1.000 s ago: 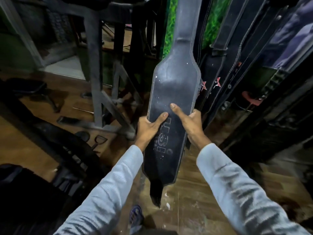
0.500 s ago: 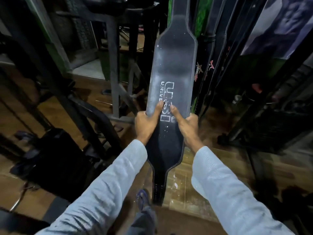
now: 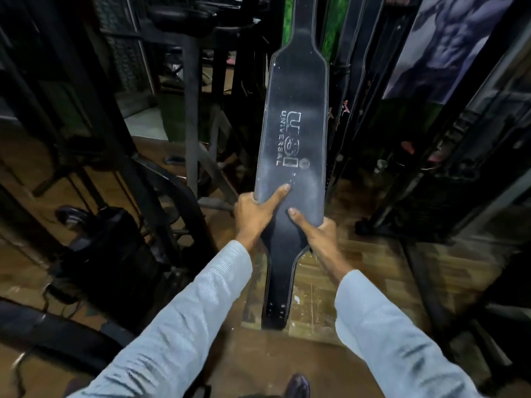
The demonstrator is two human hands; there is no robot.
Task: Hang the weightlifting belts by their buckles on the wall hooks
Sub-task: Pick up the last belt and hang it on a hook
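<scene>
A wide black leather weightlifting belt [image 3: 296,133] with white "UNIVERSAL" lettering hangs straight down in front of me. Its top runs out of the frame, so buckle and hook are hidden. My left hand [image 3: 254,215] grips the belt's left edge low down, thumb pressed on its face. My right hand [image 3: 314,231] grips the right edge a little lower, thumb also on the face. The punched strap end [image 3: 277,310] dangles just above the floor. More dark belts [image 3: 349,81] hang behind it to the right.
A grey metal machine frame [image 3: 191,110] stands left of the belt. A dark bag [image 3: 112,262] lies on the wooden floor [image 3: 359,262] at the left. Black rack posts [image 3: 448,156] and a poster [image 3: 448,44] fill the right side. My shoe [image 3: 298,383] shows at the bottom.
Both hands have slid down the belt toward its lower taper, uncovering the white lettering. The view has shifted so more of the belt's strap end shows.
</scene>
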